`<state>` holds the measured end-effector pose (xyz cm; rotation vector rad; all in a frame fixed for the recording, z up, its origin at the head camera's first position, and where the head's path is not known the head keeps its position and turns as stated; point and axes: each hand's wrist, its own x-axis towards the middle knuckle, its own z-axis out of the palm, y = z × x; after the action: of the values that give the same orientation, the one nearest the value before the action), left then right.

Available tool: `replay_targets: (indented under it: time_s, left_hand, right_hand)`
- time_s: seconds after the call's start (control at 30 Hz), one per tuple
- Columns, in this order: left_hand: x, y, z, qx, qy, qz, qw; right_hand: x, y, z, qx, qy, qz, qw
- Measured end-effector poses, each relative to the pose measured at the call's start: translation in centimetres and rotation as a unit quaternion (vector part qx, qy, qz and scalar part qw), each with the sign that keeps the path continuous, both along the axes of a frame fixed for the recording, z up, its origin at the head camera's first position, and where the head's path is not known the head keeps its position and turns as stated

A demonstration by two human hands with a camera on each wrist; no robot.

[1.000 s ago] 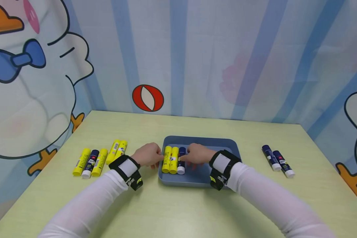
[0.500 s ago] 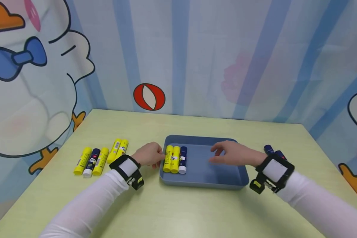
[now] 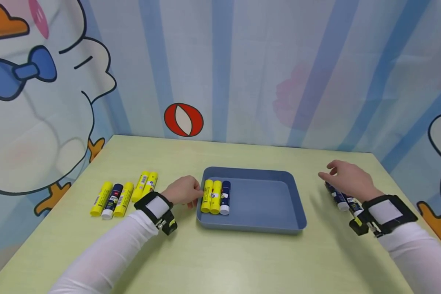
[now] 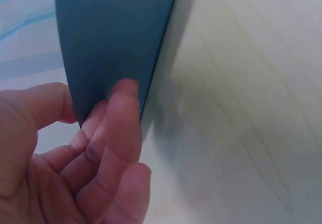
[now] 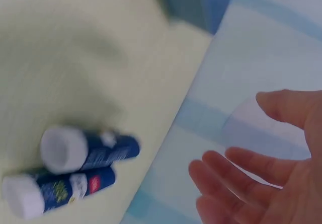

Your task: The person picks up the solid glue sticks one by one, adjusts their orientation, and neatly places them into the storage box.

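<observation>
My left hand point(image 3: 183, 191) holds the left wall of a blue-grey tray point(image 3: 261, 223). In the left wrist view the thumb is at the rim and the fingers point(image 4: 123, 118) lie along the outer wall. Inside the tray, two yellow glue sticks point(image 3: 211, 197) and a navy glue stick point(image 3: 225, 198) lie side by side at the left end. My right hand point(image 3: 350, 179), fingers parted and holding nothing, hovers over two navy glue sticks with white caps point(image 5: 93, 151) on the table's right side. It partly covers them in the head view.
Left of the tray lie three glue sticks in a row, a navy one point(image 3: 112, 201) between two yellow ones, with two more yellow glue sticks point(image 3: 145, 185) behind. A printed curtain point(image 3: 253, 81) hangs behind the table point(image 3: 213, 261).
My right hand has left the navy glue stick in the tray and moved right, out over the two navy ones on the table. My left hand has stayed at the tray's wall.
</observation>
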<state>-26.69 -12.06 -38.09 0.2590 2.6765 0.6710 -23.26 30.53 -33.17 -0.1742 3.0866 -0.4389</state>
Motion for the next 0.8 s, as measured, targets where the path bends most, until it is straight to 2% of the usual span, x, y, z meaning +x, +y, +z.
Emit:
replay_targets:
  time_s: [0.2,0.4,0.6,0.8]
  left_hand:
    - [0.1,0.0,0.0,0.002,0.0,0.003,1.0]
    - [0.2,0.0,0.1,0.007,0.001,0.001,1.0]
    - [0.2,0.1,0.1,0.013,0.002,-0.001,0.9999]
    - [0.2,0.0,0.1,0.015,0.002,0.002,0.9999]
  right_hand:
    - [-0.1,1.7,-1.9,0.056,0.027,-0.033,0.998]
    - [0.2,1.6,-3.4,0.062,0.009,-0.034,0.997]
    - [0.3,1.2,-4.1,0.082,-0.007,-0.035,0.996]
    - [0.2,1.1,-4.5,0.075,-0.027,-0.031,0.996]
